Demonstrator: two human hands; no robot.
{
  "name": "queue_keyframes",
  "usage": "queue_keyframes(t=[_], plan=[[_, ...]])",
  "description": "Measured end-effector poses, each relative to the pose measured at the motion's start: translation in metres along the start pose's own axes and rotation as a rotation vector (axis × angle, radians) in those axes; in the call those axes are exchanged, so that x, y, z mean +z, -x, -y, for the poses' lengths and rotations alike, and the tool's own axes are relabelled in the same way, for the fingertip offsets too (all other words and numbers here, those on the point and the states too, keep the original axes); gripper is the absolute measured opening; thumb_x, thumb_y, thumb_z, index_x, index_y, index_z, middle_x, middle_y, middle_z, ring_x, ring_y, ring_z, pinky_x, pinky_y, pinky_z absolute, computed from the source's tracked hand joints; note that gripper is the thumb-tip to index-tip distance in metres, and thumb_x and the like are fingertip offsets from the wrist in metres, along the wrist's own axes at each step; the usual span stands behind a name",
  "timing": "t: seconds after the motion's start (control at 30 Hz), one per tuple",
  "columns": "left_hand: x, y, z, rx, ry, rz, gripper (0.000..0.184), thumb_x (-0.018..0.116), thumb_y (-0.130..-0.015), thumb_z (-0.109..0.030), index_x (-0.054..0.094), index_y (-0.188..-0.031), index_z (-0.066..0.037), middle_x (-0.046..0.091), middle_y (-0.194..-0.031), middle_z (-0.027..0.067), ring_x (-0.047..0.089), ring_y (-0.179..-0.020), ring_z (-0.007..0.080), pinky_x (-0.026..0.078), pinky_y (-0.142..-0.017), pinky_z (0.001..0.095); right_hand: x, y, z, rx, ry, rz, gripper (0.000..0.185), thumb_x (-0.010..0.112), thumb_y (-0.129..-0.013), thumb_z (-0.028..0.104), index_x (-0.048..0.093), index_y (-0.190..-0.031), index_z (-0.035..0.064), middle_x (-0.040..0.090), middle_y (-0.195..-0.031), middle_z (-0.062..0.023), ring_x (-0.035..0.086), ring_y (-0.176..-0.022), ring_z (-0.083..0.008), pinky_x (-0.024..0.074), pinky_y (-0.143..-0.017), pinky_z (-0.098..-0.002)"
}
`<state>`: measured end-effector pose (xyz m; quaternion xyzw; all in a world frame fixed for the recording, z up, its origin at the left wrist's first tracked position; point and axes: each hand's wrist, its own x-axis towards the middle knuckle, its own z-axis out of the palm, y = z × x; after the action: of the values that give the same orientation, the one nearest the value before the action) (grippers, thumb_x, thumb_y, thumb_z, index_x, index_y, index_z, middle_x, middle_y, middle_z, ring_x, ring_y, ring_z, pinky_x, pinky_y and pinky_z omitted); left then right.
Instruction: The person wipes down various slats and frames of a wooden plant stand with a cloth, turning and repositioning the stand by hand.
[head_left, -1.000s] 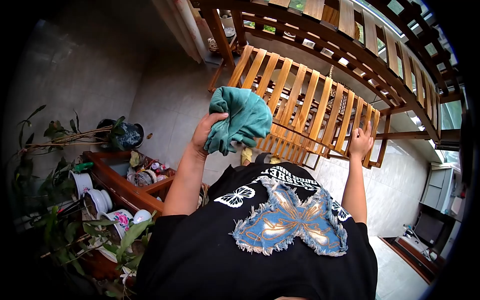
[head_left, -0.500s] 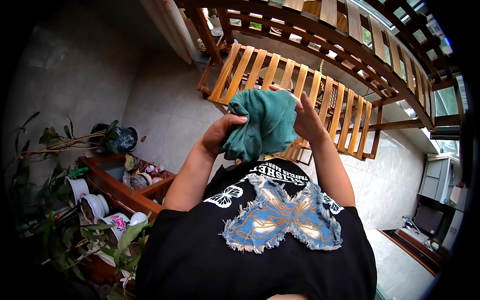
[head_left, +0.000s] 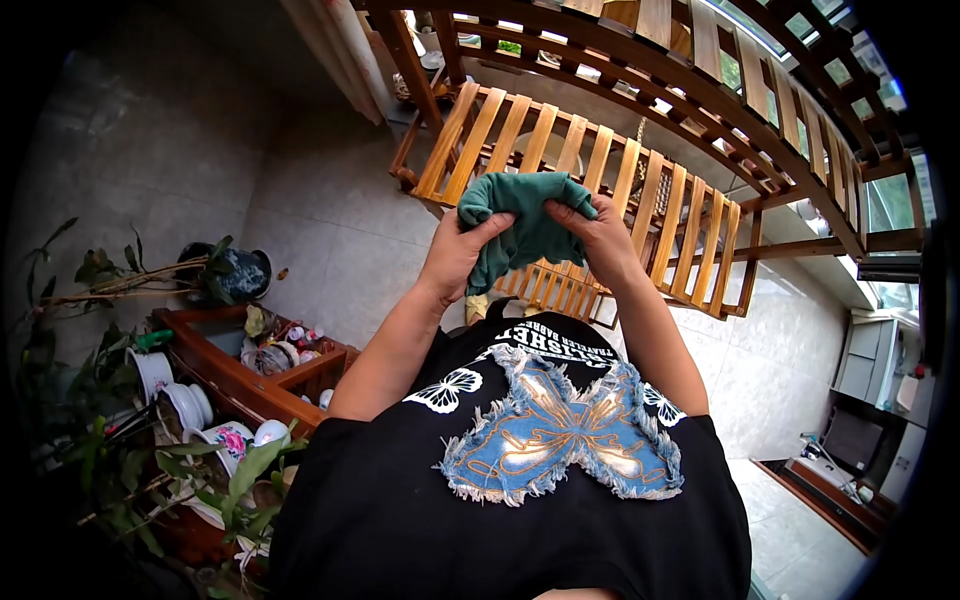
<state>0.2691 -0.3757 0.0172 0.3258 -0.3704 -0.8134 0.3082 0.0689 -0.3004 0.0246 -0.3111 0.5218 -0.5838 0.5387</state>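
A bunched dark green cloth hangs between my two hands, in front of my chest. My left hand grips its left side, with the thumb on the near face. On the other side my right hand is closed on the right end, thumb pressed on top near the edge. Its upper edge sags between the thumbs and the fabric hangs in folds. Most of the fingers are hidden behind it, and I cannot tell whether it is a garment or a plain cloth.
Beyond the cloth stands a slatted wooden bench. To the left are a brown wooden box frame with small items, a dark plant pot and white flowered pots. A grey cabinet stands at right.
My right hand has gone from fingers spread beside the cloth to gripping its right end. The cloth is now stretched sideways between both hands and looks flatter.
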Motion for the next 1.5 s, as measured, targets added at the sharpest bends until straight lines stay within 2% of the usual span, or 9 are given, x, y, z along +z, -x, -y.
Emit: queue_keyframes(t=[0.27, 0.4, 0.47, 0.57, 0.77, 0.87, 1.07, 1.37, 1.5], plan=[[0.024, 0.005, 0.005, 0.371, -0.179, 0.035, 0.035, 0.059, -0.106, -0.018, 0.061, -0.132, 0.006, 0.067, -0.128, 0.0084, 0.063, -0.116, 0.0154, 0.048, -0.104, 0.0308, 0.019, -0.004, 0.003, -0.332, 0.302, -0.278, 0.029, 0.073, -0.096, 0.013, 0.072, -0.123, 0.0026, 0.076, -0.096, -0.0034, 0.068, -0.088, -0.0100, 0.0548, -0.080, -0.0267], [0.026, -0.001, 0.029, 0.250, 0.074, 0.089, 0.060, 0.042, -0.109, -0.051, 0.046, -0.147, -0.005, 0.056, -0.143, 0.0071, 0.054, -0.130, 0.0181, 0.042, -0.113, 0.0355, 0.057, 0.006, 0.026, -0.286, 0.775, -0.267, 0.059, 0.069, -0.096, 0.017, 0.048, -0.149, 0.0005, 0.075, -0.109, -0.0186, 0.073, -0.098, -0.0289, 0.0558, -0.088, -0.0373], [0.024, 0.000, 0.028, 0.185, 0.293, 0.164, 0.074, 0.039, -0.103, -0.067, 0.039, -0.155, -0.015, 0.049, -0.152, 0.0048, 0.048, -0.139, 0.0203, 0.039, -0.117, 0.0405, 0.071, 0.022, 0.020, -0.326, 0.743, 0.010, 0.086, 0.066, -0.091, 0.017, 0.019, -0.161, -0.0003, 0.051, -0.146, -0.0318, 0.053, -0.134, -0.0463, 0.0435, -0.111, -0.0488], [-0.005, -0.008, 0.039, 0.171, 0.411, 0.232, 0.086, 0.052, -0.095, -0.073, 0.033, -0.159, -0.018, 0.042, -0.158, 0.0071, 0.042, -0.145, 0.0262, 0.036, -0.119, 0.0481, 0.079, 0.043, 0.010, -0.512, 0.949, 0.296, 0.097, 0.064, -0.084, 0.011, 0.010, -0.165, 0.0050, 0.005, -0.170, -0.0271, 0.004, -0.158, -0.0440, 0.0130, -0.128, -0.0500], [-0.010, 0.002, -0.009, 0.217, 0.324, 0.205, 0.073, 0.060, -0.103, -0.028, 0.021, -0.164, -0.018, 0.051, -0.146, 0.0229, 0.060, -0.128, 0.0377, 0.047, -0.111, 0.0526, 0.054, 0.038, 0.044, -0.379, 0.470, 0.149, 0.034, 0.064, -0.090, 0.001, 0.071, -0.123, 0.0061, 0.072, -0.127, -0.0114, 0.065, -0.122, -0.0275, 0.0496, -0.107, -0.0409], [-0.019, 0.010, -0.020, 0.061, 0.307, 0.335, 0.077, 0.059, -0.099, -0.019, 0.019, -0.165, -0.016, 0.051, -0.147, 0.0214, 0.060, -0.128, 0.0348, 0.051, -0.108, 0.0490, 0.045, 0.020, 0.043, -0.505, 0.803, -0.129, 0.033, 0.073, -0.094, 0.020, 0.070, -0.123, 0.0057, 0.072, -0.122, -0.0122, 0.064, -0.122, -0.0271, 0.0492, -0.102, -0.0399], [-0.022, 0.001, 0.015, -0.081, 0.083, 0.137, 0.059, 0.068, -0.096, -0.012, 0.045, -0.150, -0.004, 0.061, -0.132, 0.0081, 0.065, -0.111, 0.0158, 0.056, -0.095, 0.0333, 0.035, -0.004, -0.021, 0.017, 0.315, 0.071, 0.040, 0.075, -0.097, 0.034, 0.073, -0.115, -0.0014, 0.075, -0.099, -0.0061, 0.068, -0.096, -0.0124, 0.0517, -0.088, -0.0290], [-0.110, -0.023, -0.015, 0.584, -0.552, -0.636, 0.042, 0.077, -0.093, -0.018, 0.063, -0.129, -0.003, 0.073, -0.116, 0.0088, 0.068, -0.106, 0.0185, 0.053, -0.095, 0.0334, -0.039, -0.053, -0.048, -0.426, 1.197, -0.326, 0.046, 0.070, -0.095, 0.019, 0.059, -0.138, 0.0069, 0.059, -0.140, -0.0184, 0.055, -0.130, -0.0357, 0.0435, -0.112, -0.0451], [-0.137, -0.071, -0.087, 0.830, -1.170, -0.547, 0.044, 0.076, -0.087, -0.010, 0.068, -0.130, -0.017, 0.072, -0.110, 0.0114, 0.070, -0.102, 0.0289, 0.055, -0.089, 0.0348, -0.090, -0.064, -0.085, -0.320, 1.520, -0.448, 0.056, 0.067, -0.097, 0.026, 0.048, -0.148, 0.0120, 0.046, -0.154, -0.0180, 0.039, -0.143, -0.0386, 0.0319, -0.120, -0.0491]])
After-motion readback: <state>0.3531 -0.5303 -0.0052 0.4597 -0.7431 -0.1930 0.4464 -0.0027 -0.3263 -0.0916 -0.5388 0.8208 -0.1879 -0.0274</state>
